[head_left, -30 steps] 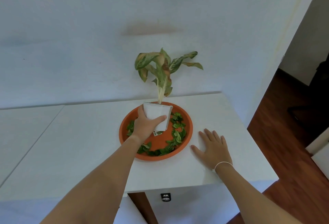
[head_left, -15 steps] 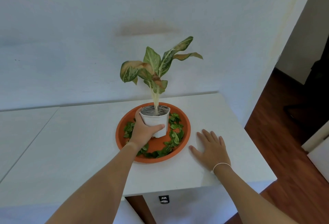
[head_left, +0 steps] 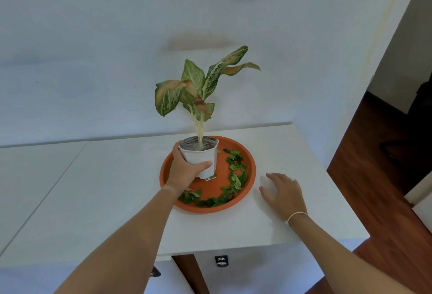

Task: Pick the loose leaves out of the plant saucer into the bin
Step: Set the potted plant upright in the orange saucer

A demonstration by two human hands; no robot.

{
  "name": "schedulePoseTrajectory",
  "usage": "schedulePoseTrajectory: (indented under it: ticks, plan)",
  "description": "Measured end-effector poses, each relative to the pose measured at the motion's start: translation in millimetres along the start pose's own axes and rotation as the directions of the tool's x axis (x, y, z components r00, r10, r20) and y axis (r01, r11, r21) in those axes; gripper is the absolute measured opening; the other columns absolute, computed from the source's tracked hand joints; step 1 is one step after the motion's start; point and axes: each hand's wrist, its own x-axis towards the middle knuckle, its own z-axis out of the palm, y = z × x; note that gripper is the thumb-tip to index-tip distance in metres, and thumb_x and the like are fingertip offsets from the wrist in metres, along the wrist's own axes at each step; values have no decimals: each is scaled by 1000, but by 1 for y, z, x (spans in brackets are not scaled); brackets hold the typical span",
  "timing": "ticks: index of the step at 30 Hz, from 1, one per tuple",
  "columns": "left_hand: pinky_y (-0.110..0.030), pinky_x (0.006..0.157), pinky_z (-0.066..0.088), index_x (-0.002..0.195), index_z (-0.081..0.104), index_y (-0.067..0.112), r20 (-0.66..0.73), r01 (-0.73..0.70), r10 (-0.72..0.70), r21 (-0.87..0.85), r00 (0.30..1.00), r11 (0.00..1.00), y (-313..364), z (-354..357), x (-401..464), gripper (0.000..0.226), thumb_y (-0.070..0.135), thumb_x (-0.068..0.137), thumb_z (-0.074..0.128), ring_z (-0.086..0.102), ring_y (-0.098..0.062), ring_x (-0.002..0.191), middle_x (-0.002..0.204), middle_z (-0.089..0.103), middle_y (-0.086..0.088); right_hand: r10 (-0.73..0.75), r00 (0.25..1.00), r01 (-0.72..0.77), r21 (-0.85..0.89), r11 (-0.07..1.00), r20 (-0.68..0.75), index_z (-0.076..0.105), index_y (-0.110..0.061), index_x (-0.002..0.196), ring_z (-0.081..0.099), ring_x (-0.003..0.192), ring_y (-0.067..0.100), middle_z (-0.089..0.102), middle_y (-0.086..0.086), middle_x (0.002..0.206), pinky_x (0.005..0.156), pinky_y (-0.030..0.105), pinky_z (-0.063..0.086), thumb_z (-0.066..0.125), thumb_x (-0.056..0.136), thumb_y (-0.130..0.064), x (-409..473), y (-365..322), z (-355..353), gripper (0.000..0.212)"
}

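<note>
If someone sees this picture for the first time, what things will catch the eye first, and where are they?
First, the tall variegated plant in a white pot, gripped by the left hand over the orange saucer at the middle of the white table. Next, the green loose leaves curving along the saucer's right and near sides. The right hand lies flat on the table beside it.

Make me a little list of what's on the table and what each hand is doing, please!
table: white table by a white wall
saucer: round orange saucer on the table
pot: white pot with a plant, upright in the saucer
loose leaves: small green loose leaves along the saucer's right and near sides
left hand: left hand wrapped around the pot
right hand: right hand flat on the table, right of the saucer, holding nothing
bin: not in view
</note>
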Motion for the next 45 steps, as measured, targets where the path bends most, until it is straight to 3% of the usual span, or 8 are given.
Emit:
schedulePoseTrajectory:
  ticks: [5, 10, 18, 26, 31, 35, 41, 45]
  plan:
    - [-38, 98, 50, 143, 21, 24, -45, 16, -15, 11, 999, 1000, 0, -18, 4, 102, 22, 65, 86, 51, -18, 116, 130, 50, 1, -180, 975, 203, 189, 961, -131, 64, -14, 121, 52, 117, 19, 63, 1, 121, 102, 27, 37, 52, 91, -18, 23, -49, -15, 33]
    - [-31, 93, 51, 144, 20, 22, -57, 15, -14, 13, 998, 1000, 3, -32, 6, 101, 21, 66, 85, 49, -15, 112, 135, 49, -2, -398, 895, 407, -4, 913, 200, 57, -18, 131, 45, 127, 21, 57, 2, 135, 109, 32, 33, 39, 95, -13, 39, -99, -3, 41]
    - [-32, 96, 50, 145, 20, 22, -67, 8, -8, 1, 998, 1000, 5, -47, 7, 103, 18, 65, 86, 49, -15, 113, 134, 49, 0, -358, 804, 510, -241, 826, 475, 41, -22, 143, 27, 140, 21, 37, -1, 151, 117, 41, 19, 34, 95, -13, 48, -112, 23, 49]
    - [-34, 97, 51, 145, 19, 23, -41, 16, -16, 3, 999, 1000, 5, -37, 3, 103, 20, 66, 85, 49, -15, 112, 137, 48, -2, -370, 857, 429, -98, 898, 359, 73, -10, 104, 59, 105, 23, 71, 4, 109, 102, 34, 44, 39, 88, -8, 36, -99, 17, 37]
    - [-36, 96, 52, 143, 21, 25, -14, 10, -10, 8, 1000, 1000, 7, -22, 3, 101, 24, 65, 85, 52, -20, 118, 135, 51, -1, -380, 911, 383, 12, 924, 158, 68, -12, 118, 55, 116, 20, 66, 3, 122, 104, 25, 39, 40, 92, -8, 28, -87, 3, 38]
    - [-12, 73, 47, 143, 24, 19, 26, -8, 9, -24, 1000, 1000, 8, -9, 0, 95, 16, 69, 83, 50, -13, 113, 124, 49, 6, -315, 948, 311, 67, 948, 45, 67, -14, 119, 56, 114, 21, 66, 3, 119, 101, 26, 40, 42, 92, -8, 27, -68, -2, 37]
    - [-14, 74, 49, 144, 23, 19, 42, 16, -13, -91, 999, 996, -7, 6, -1, 96, 11, 69, 82, 51, -14, 112, 128, 51, 3, -149, 985, 159, 124, 979, -81, 59, -14, 128, 54, 112, 22, 59, 4, 125, 99, 28, 43, 43, 91, -4, 20, -30, 6, 42]
    - [-26, 91, 48, 147, 20, 20, 33, -8, 11, -77, 999, 997, -17, 11, -3, 101, 13, 68, 83, 49, -17, 122, 140, 48, 0, -93, 994, 96, 70, 993, -50, 52, -16, 134, 52, 117, 19, 54, 2, 131, 101, 25, 39, 41, 93, -9, 11, -10, 14, 43]
